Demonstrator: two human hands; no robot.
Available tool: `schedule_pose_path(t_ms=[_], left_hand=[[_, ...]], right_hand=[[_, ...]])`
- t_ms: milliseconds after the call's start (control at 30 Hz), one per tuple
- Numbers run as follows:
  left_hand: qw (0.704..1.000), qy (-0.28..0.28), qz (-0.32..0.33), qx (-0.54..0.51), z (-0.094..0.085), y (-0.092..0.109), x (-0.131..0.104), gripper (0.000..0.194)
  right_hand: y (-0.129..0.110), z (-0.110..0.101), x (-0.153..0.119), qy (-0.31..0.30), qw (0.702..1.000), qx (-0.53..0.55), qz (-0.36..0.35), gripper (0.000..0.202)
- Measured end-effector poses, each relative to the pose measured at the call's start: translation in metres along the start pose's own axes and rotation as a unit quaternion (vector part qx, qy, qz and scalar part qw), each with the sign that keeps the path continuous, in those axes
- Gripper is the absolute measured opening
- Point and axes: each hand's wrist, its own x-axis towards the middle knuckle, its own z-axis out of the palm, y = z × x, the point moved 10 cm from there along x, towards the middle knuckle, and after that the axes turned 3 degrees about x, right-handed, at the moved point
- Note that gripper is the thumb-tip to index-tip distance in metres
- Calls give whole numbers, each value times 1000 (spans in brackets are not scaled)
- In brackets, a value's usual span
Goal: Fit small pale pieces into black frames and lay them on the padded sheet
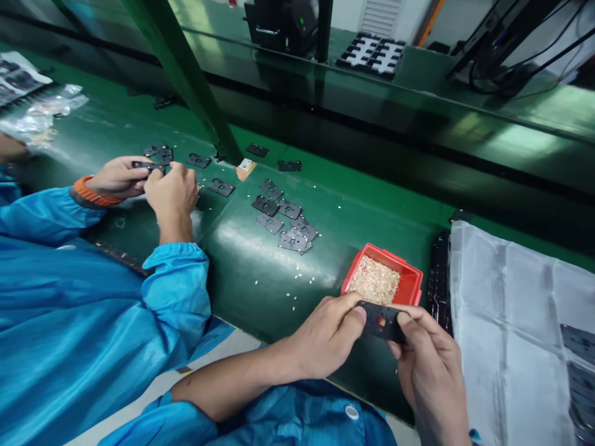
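Between my two hands is a flat black plastic plate (pixel 382 322) with a small square hole and rounded ends. My left hand (pixel 328 334) pinches its left end with thumb and fingers. The right end is pinched by my right hand (pixel 430 353), thumb on top. Just behind the plate stands a red bin (pixel 411 282) holding many tiny pale pieces (pixel 375 279). Farther left on the green bench, several similar black plates (pixel 292 238) lie in a loose, partly overlapping group.
At the left, a co-worker's hands (pixel 171 192) hold another black part. A green post (pixel 186 80) rises from the bench (pixel 232 248). Tiny pale bits (pixel 297 277) are scattered around. To the right, a whitish sheet (pixel 511 322) covers black trays (pixel 439 272).
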Motion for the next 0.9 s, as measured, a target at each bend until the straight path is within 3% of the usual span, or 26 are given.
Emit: schedule_pose_path(t_ms=[133, 300, 500, 667, 900], left_hand=[[997, 65, -5, -33, -21, -9, -4, 27], [995, 88, -18, -42, -32, -14, -6, 26], [991, 70, -46, -105, -29, -16, -8, 18], [991, 91, -37, -93, -34, -15, -7, 18], [995, 72, -36, -52, -38, -18, -12, 15]], right_hand=[[3, 17, 0, -51, 999, -9, 17, 32], [4, 33, -5, -104, 994, -18, 22, 34], [7, 38, -9, -115, 993, -8, 33, 29], [8, 39, -10, -100, 995, -4, 30, 28], [15, 36, -4, -78, 996, -22, 31, 33]])
